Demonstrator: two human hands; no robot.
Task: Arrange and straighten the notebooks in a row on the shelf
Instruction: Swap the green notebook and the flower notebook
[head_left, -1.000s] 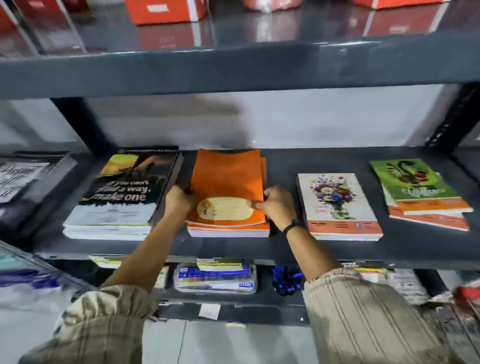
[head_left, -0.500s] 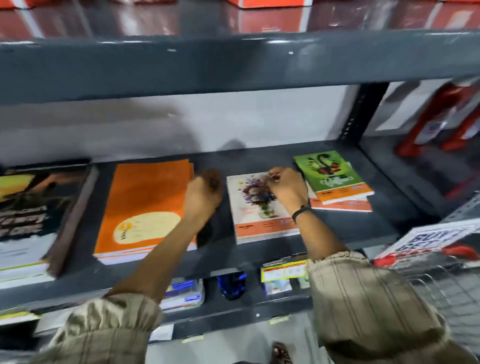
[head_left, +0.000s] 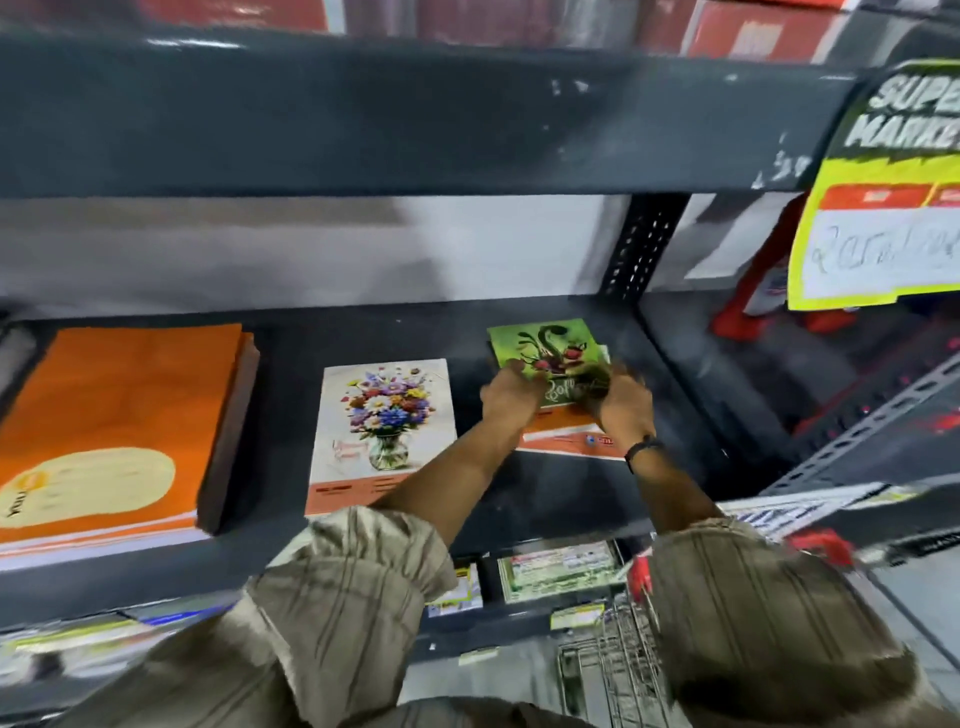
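Observation:
Three stacks of notebooks lie flat on the dark shelf (head_left: 519, 499). The orange stack (head_left: 119, 415) is at the left, the flower-vase stack (head_left: 382, 426) sits in the middle, and the green-covered stack (head_left: 548, 348) is at the right, near the shelf's upright post. My left hand (head_left: 506, 397) grips the left edge of the green stack. My right hand (head_left: 621, 405) holds its right edge, a dark band on the wrist. Both hands cover the lower half of the green cover. The image is blurred.
The upper shelf's front beam (head_left: 415, 119) hangs above my hands. A perforated upright post (head_left: 636, 249) stands right of the green stack. A yellow-green price sign (head_left: 883, 197) hangs at upper right. A wire trolley with red handles (head_left: 618, 660) stands below right. Packets lie on the lower shelf (head_left: 556, 571).
Both hands moved right from the flower-vase stack onto the green stack, and the view swung right with them. One second ago they held the orange stack.

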